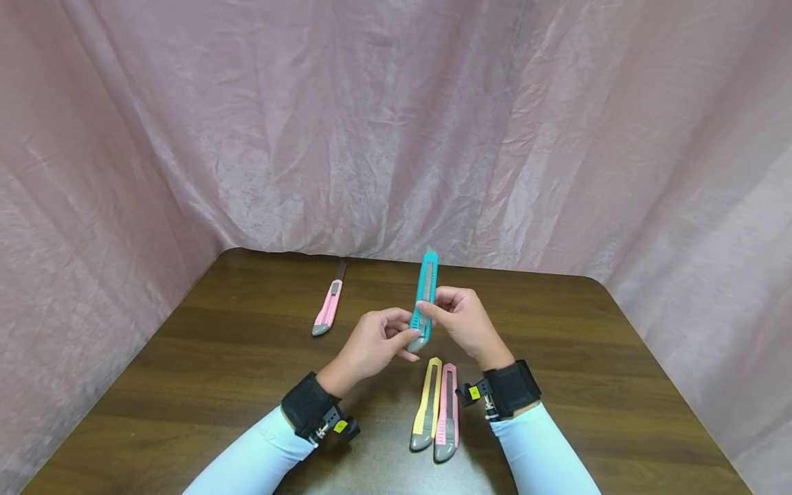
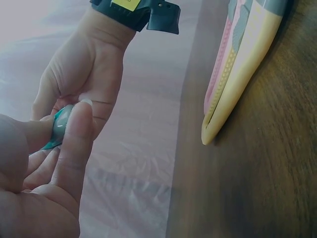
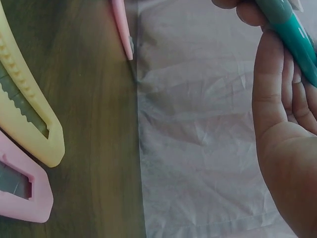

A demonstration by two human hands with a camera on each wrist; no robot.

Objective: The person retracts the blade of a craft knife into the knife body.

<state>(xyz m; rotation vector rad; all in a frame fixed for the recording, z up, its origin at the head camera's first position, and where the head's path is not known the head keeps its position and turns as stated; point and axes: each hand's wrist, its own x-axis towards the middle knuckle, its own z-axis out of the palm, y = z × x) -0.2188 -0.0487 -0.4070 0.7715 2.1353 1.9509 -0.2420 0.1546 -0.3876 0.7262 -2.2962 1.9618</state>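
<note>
A teal box cutter (image 1: 427, 282) with a grey end is held up above the table in the head view, its narrow tip pointing away from me. My left hand (image 1: 383, 340) pinches it near the grey end. Higher up its body, my right hand (image 1: 460, 316) grips it between thumb and fingers. In the left wrist view only the grey end (image 2: 61, 124) and a little teal show between the fingers. The right wrist view catches the teal body (image 3: 297, 44) partly behind the fingers. A pale bit shows at the tip, too small to tell.
On the wooden table (image 1: 247, 385), a yellow box cutter (image 1: 427, 405) and a pink box cutter (image 1: 447, 412) lie side by side below the hands. Another pink box cutter (image 1: 328, 306), its dark blade out, lies at the far left. A pink curtain (image 1: 371, 137) hangs behind the table.
</note>
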